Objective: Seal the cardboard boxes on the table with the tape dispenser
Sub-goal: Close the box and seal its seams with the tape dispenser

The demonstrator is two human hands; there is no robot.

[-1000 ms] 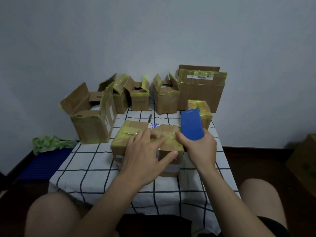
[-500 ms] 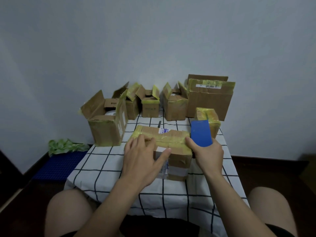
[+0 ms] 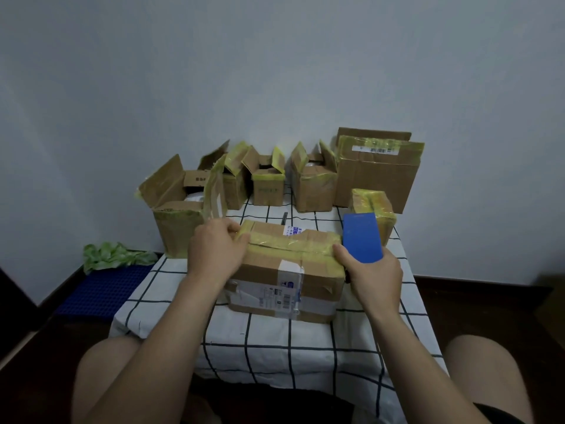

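A closed cardboard box [image 3: 275,270] lies in the middle of the checked table [image 3: 275,341], with yellow tape along its top seam and white labels on its front. My left hand [image 3: 214,249] rests on the box's top left corner, fingers curved over the taped edge. At the box's right end, my right hand [image 3: 373,270] grips the blue tape dispenser [image 3: 362,237], which stands upright against that end.
Several open boxes with yellow-taped flaps stand along the back: a large one at left [image 3: 180,218], smaller ones [image 3: 269,185], [image 3: 312,188], a big one [image 3: 376,175] at the right. A small taped box [image 3: 374,206] sits behind the dispenser. My knees flank the near table edge.
My left hand has slid from the middle of the box top to its left corner. My right hand with the dispenser stays at the right end. The camera has shifted.
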